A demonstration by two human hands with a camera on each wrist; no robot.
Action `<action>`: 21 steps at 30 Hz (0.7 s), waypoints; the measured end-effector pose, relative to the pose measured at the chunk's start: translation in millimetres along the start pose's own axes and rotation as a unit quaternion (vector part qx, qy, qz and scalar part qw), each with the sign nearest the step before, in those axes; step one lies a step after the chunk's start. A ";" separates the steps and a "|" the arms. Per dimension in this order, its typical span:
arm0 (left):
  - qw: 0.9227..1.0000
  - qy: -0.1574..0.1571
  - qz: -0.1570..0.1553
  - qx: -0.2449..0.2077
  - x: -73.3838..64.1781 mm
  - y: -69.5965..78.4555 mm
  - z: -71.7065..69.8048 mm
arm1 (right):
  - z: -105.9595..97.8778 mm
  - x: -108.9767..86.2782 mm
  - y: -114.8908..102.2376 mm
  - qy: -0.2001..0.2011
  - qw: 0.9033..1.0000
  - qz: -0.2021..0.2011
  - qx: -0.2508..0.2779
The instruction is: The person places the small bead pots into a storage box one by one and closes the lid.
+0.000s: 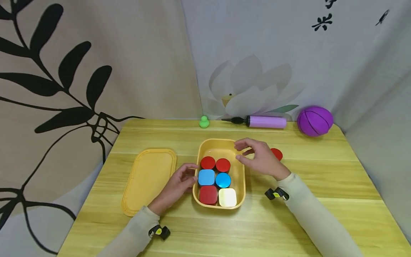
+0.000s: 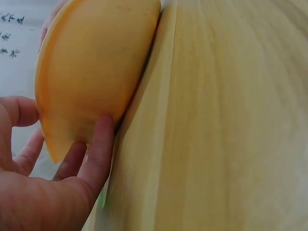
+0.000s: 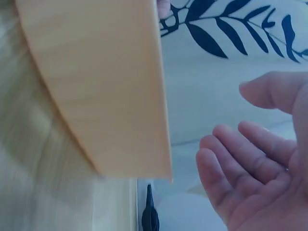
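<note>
A yellow box [image 1: 242, 185] stands on the table with an open top. In it sit two round red lids [image 1: 208, 162] at the back, a square blue lid [image 1: 206, 177] and a round blue lid [image 1: 223, 180] in the middle, and a square red lid [image 1: 208, 195] beside a pale yellow one [image 1: 227, 197] at the front. My left hand [image 1: 176, 184] holds the box's left side, thumb at the rim and fingertips against the outer wall [image 2: 96, 72]. Above the right rim hovers my right hand [image 1: 261, 157], holding nothing, fingers loosely bent and thumb apart.
Left of the box lies a flat yellow lid [image 1: 149, 180]. A round red piece [image 1: 277, 154] is partly hidden behind my right hand. Along the back edge are a small green object [image 1: 204, 122], a purple hand pump [image 1: 266, 122] and a purple ball [image 1: 315, 121].
</note>
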State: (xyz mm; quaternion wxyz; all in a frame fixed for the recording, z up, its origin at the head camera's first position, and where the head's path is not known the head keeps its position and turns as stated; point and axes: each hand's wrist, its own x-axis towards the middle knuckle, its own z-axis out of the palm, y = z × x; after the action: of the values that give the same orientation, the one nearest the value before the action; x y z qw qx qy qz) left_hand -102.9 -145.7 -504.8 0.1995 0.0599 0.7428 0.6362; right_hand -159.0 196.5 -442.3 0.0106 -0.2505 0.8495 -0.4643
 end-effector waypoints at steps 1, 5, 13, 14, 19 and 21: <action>1.000 0.001 0.000 0.001 -0.2 0.2 -0.1 | -2.3 -1.4 2.2 0.010 1.000 0.001 0.000; 1.000 0.001 -0.001 0.002 -0.3 0.8 -0.3 | -11.8 -8.4 13.4 0.047 0.999 0.007 0.000; 1.000 0.002 -0.004 0.001 0.2 1.6 -0.3 | -31.3 -27.1 35.2 0.098 0.994 0.046 -0.009; 1.000 0.002 -0.004 0.000 0.1 1.7 -0.3 | -33.9 -29.5 38.2 0.103 0.993 0.055 -0.014; 1.000 0.001 -0.003 0.002 -0.2 1.5 -0.4 | -46.3 -39.7 55.7 0.121 0.987 0.096 -0.044; 1.000 0.002 -0.004 0.002 0.1 1.1 -0.5 | -50.7 -43.2 63.8 0.124 0.985 0.106 -0.049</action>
State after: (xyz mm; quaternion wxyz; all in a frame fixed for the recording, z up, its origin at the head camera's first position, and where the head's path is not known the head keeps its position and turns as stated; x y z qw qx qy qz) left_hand -103.3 -145.9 -503.6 0.2006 0.0559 0.7446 0.6343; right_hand -160.5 283.3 -473.4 -0.0579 -0.0993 0.8879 -0.4455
